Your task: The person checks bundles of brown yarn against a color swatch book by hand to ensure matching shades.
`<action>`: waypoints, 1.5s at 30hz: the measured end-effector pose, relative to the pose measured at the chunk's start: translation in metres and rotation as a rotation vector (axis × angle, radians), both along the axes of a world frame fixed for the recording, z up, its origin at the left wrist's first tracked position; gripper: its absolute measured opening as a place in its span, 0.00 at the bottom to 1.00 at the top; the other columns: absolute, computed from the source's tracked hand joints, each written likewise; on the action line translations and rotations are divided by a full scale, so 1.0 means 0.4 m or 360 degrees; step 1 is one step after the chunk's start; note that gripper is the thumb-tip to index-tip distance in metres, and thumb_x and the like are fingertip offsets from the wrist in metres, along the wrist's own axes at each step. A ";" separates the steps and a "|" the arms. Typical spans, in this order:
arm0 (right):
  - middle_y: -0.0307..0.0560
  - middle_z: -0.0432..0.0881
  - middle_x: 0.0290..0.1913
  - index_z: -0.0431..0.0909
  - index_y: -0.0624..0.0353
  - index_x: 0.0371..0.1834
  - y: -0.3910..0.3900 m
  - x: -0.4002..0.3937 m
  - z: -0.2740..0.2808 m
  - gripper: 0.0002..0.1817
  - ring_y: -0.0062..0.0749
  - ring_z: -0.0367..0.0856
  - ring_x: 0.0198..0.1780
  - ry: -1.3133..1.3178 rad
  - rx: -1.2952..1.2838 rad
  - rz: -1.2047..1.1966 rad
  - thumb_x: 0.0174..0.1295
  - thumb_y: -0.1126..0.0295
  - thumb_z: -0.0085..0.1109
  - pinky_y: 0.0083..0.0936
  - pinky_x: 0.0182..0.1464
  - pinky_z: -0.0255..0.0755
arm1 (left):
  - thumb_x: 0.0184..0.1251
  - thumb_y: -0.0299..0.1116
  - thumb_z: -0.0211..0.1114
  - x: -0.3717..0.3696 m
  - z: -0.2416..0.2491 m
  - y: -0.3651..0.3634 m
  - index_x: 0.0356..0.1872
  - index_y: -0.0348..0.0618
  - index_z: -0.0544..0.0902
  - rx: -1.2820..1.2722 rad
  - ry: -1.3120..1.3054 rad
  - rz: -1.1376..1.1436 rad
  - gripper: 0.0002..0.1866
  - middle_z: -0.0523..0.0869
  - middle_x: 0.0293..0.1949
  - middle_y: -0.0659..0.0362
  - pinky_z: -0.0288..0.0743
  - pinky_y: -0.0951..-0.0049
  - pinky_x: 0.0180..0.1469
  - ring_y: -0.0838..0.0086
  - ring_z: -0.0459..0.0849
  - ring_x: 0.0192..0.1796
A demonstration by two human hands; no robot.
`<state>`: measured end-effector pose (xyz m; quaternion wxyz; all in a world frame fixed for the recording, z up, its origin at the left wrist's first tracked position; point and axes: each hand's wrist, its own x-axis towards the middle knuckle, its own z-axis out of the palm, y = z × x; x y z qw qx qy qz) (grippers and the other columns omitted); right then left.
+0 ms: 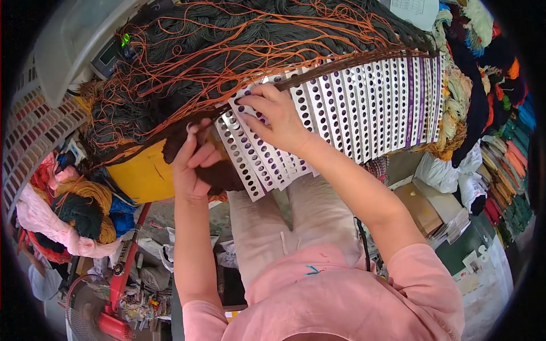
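A row of long white card strips [364, 102] with dark round holes fans out overlapping, strung along dark brown yarn [330, 69] at their upper ends. My right hand [276, 119] lies over the left end of the row, its fingers bent round the top of a card strip. To the left, my left hand [196, 162] is raised with curled fingers at a hank of dark brown yarn [224, 175], which hangs beside and behind it. Slight blur covers its fingertips. Dark grey and orange yarn [227, 51] is heaped just beyond both hands.
A yellow surface [142, 170] shows under the yarn at left. Coloured hanks [85, 210] hang below it, near a red fan [114, 318]. On the right are more yarns [506, 176], white plastic bags [443, 170] and a cardboard box [421, 207]. A pale plastic basket [40, 125] stands upper left.
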<state>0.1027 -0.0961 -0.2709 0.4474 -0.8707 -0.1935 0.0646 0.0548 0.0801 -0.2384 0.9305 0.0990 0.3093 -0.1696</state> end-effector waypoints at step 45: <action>0.37 0.74 0.17 0.76 0.62 0.27 0.139 -0.217 0.595 0.05 0.14 0.69 0.17 0.1614 0.0992 0.0035 0.52 0.74 0.51 0.09 0.18 0.61 | 0.62 0.53 0.31 -0.261 0.467 0.056 0.57 0.29 0.54 0.0157 -0.0711 0.0022 0.34 0.63 0.55 0.50 0.60 0.64 0.55 0.66 0.66 0.53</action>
